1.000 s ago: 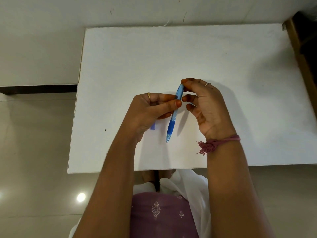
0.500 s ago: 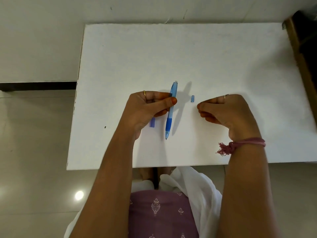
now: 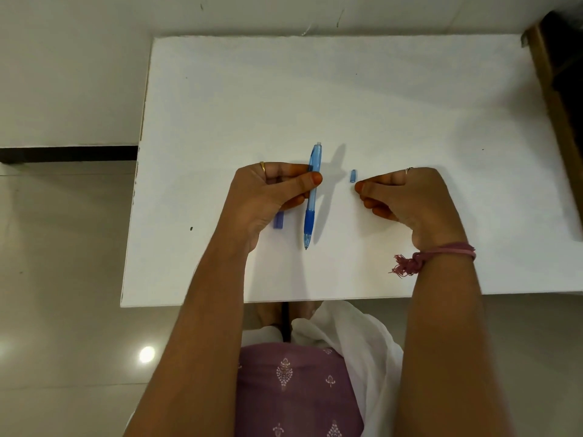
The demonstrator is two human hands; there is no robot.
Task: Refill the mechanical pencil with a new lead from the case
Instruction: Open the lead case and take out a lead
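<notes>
Two hands are working over the desk (image 3: 220,105): the left hand (image 3: 268,197) is pinching the mechanical pencil (image 3: 312,193) tip-near, steadying its uncapped far end for lead, while the right hand (image 3: 407,200), curled and empty, is resting beside the small cap (image 3: 353,176) — the lead case (image 3: 279,219) is lying half-hidden under the left palm.

On the table (image 3: 315,89), taking the mechanical pencil (image 3: 312,197) as the dial's centre, the left hand (image 3: 271,197) grips it from 9 o'clock. The lead case (image 3: 279,220) lies at 8 (partly under that hand). The cap (image 3: 353,176) lies at 2, and the right hand (image 3: 410,200) at 3, just beside the cap.
</notes>
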